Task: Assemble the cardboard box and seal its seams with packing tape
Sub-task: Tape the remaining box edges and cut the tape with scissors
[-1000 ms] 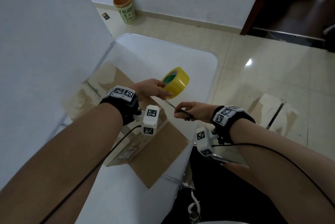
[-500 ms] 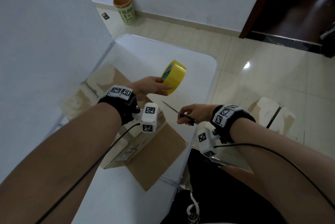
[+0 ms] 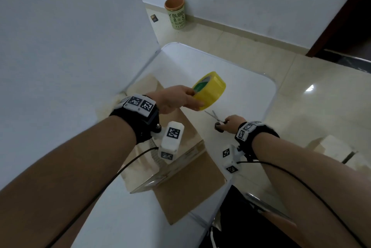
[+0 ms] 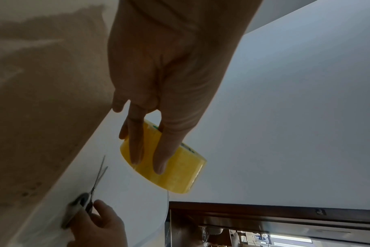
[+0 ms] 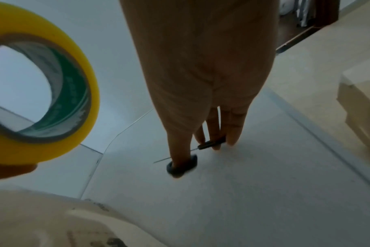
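Observation:
My left hand (image 3: 195, 99) grips a yellow roll of packing tape (image 3: 209, 90) in the air above the white table (image 3: 230, 71); the left wrist view shows my fingers (image 4: 161, 160) across the roll's (image 4: 175, 173) outer face. My right hand (image 3: 226, 122) holds small black-handled scissors (image 3: 215, 118) low on the table, right of the cardboard box (image 3: 184, 179). In the right wrist view my thumb sits in one scissors (image 5: 182, 165) loop, and the tape roll (image 5: 59, 103) looms at left. The box lies under my left forearm, a flap spread toward me.
A white wall closes the left side. On the tiled floor stand a green-and-orange bin (image 3: 175, 13) at the back and pale cardboard boxes (image 3: 333, 147) to the right. A dark doorway (image 3: 345, 33) is at far right. The table's right edge (image 3: 270, 105) runs just past my right hand.
My right hand has lowered the scissors away from the tape and down to the table. My left hand still holds the roll, now slightly farther forward.

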`<state>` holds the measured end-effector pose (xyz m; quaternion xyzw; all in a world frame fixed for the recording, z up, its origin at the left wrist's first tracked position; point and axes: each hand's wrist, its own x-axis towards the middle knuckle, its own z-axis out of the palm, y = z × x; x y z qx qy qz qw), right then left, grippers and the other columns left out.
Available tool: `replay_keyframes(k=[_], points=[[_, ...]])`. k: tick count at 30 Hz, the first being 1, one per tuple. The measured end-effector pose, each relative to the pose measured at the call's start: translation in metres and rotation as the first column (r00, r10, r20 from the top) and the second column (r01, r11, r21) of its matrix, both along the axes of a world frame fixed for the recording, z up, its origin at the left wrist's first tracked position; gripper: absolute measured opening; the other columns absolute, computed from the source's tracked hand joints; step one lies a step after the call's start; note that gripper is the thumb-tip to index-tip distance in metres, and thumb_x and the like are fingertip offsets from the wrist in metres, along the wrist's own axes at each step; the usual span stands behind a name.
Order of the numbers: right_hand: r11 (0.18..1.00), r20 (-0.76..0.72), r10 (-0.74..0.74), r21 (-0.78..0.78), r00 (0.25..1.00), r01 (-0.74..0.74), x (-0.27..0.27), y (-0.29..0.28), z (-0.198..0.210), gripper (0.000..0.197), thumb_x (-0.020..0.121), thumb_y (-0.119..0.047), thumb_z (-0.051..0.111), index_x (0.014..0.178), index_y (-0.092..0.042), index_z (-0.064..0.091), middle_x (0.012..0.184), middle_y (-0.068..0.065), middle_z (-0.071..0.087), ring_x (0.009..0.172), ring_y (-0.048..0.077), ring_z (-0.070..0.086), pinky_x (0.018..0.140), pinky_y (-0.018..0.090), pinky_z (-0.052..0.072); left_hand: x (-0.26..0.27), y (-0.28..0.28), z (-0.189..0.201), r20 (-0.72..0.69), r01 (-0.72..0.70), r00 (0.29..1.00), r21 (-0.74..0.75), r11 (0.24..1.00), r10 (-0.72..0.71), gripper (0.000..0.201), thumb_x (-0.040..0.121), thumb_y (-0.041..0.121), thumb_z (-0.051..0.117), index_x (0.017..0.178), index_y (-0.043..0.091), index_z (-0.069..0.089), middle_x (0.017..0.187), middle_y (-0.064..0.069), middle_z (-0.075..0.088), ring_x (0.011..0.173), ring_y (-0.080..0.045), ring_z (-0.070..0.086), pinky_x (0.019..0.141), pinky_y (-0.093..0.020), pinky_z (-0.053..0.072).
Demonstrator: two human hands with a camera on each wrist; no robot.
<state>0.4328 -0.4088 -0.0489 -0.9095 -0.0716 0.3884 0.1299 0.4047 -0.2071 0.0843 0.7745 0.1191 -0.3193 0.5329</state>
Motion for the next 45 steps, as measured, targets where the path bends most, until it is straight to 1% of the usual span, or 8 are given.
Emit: replay_keyframes(k=[4, 9, 12, 16, 19, 29, 39, 45], points=[[0.993, 0.044, -0.015, 0.116, 0.999, 0.009, 0.009, 0.006, -0.008, 0.054, 0.088, -0.038, 0.062, 0.134, -0.012, 0.053, 0.137, 0.009, 0.053, 0.125, 0.028, 0.050, 0.103, 0.034, 0.041, 0.001, 0.004, 0.006, -0.004, -0.014, 1.000, 0.012, 1.000, 0.015, 0.032, 0.085, 0.010, 0.070, 0.115, 0.003, 0.064, 0.110, -0.011, 0.070, 0.096, -0.020, 0.066, 0.094, -0.028, 0.049], [0.780, 0.356, -0.492, 0.585, 0.795, 0.221, 0.029, 0.002, 0.015, 0.027, 0.095, -0.013, 0.046, 0.117, -0.012, 0.063, 0.121, 0.015, 0.056, 0.110, 0.031, 0.056, 0.101, 0.039, 0.042, 0.006, 0.000, 0.008, 0.045, 0.034, 0.998, 0.256, 0.966, -0.048, 0.042, 0.081, 0.016, 0.075, 0.119, 0.006, 0.062, 0.109, -0.013, 0.069, 0.094, -0.020, 0.064, 0.092, -0.030, 0.047], [0.638, 0.452, -0.578, 0.769, 0.679, 0.031, 0.033, 0.007, 0.054, 0.027, 0.097, -0.026, 0.044, 0.112, -0.014, 0.064, 0.115, 0.006, 0.058, 0.108, 0.022, 0.053, 0.099, 0.044, 0.043, 0.010, -0.007, 0.006, 0.081, 0.169, 0.965, 0.531, 0.830, -0.248, 0.039, 0.081, 0.020, 0.073, 0.118, 0.012, 0.062, 0.109, -0.010, 0.066, 0.101, -0.024, 0.059, 0.091, -0.037, 0.046], [0.835, 0.570, -0.030, 0.465, 0.821, -0.293, 0.016, 0.017, 0.086, 0.046, 0.086, -0.059, 0.042, 0.112, -0.028, 0.065, 0.119, -0.005, 0.062, 0.120, 0.018, 0.044, 0.103, 0.043, 0.031, 0.019, -0.016, 0.001, 0.054, 0.255, 0.922, 0.662, 0.705, -0.383, 0.038, 0.082, 0.026, 0.068, 0.118, 0.015, 0.063, 0.108, -0.008, 0.066, 0.101, -0.025, 0.059, 0.083, -0.032, 0.046], [0.885, 0.563, 0.178, 0.267, 0.807, -0.381, 0.013, 0.016, 0.084, 0.039, 0.089, -0.048, 0.053, 0.123, -0.030, 0.058, 0.127, -0.005, 0.058, 0.125, 0.020, 0.043, 0.102, 0.043, 0.026, 0.023, -0.020, -0.001, 0.054, 0.275, 0.896, 0.712, 0.647, -0.440, 0.039, 0.083, 0.030, 0.067, 0.120, 0.017, 0.061, 0.111, -0.006, 0.065, 0.102, -0.024, 0.058, 0.079, -0.027, 0.041], [0.963, 0.568, 0.076, 0.172, 0.820, -0.208, 0.023, -0.001, 0.061, 0.027, 0.087, -0.033, 0.061, 0.106, -0.014, 0.066, 0.099, 0.010, 0.065, 0.100, 0.027, 0.054, 0.081, 0.035, 0.042, 0.031, -0.041, -0.014, 0.162, 0.201, 0.932, 0.511, 0.836, -0.323, 0.032, 0.091, 0.024, 0.058, 0.123, 0.022, 0.062, 0.124, -0.008, 0.059, 0.114, -0.022, 0.055, 0.090, -0.033, 0.047], [0.984, 0.439, 0.138, -0.163, 0.888, -0.072, 0.053, -0.023, 0.035, 0.038, 0.092, -0.037, 0.056, 0.120, -0.011, 0.055, 0.118, 0.011, 0.061, 0.114, 0.032, 0.054, 0.095, 0.040, 0.045, 0.038, -0.011, -0.011, 0.193, -0.068, 0.981, 0.214, 0.975, 0.026, 0.024, 0.093, 0.015, 0.056, 0.115, 0.016, 0.066, 0.116, -0.007, 0.066, 0.105, -0.019, 0.064, 0.094, -0.029, 0.044], [0.999, 0.405, 0.012, 0.038, 0.914, -0.030, 0.047, -0.009, 0.031, 0.020, 0.092, -0.008, 0.046, 0.105, -0.004, 0.060, 0.108, 0.016, 0.065, 0.091, 0.029, 0.060, 0.077, 0.035, 0.048, 0.012, 0.012, -0.006, 0.264, -0.185, 0.955, 0.156, 0.970, 0.139, 0.021, 0.093, 0.014, 0.056, 0.111, 0.016, 0.067, 0.112, -0.004, 0.067, 0.101, -0.015, 0.067, 0.091, -0.027, 0.045]])
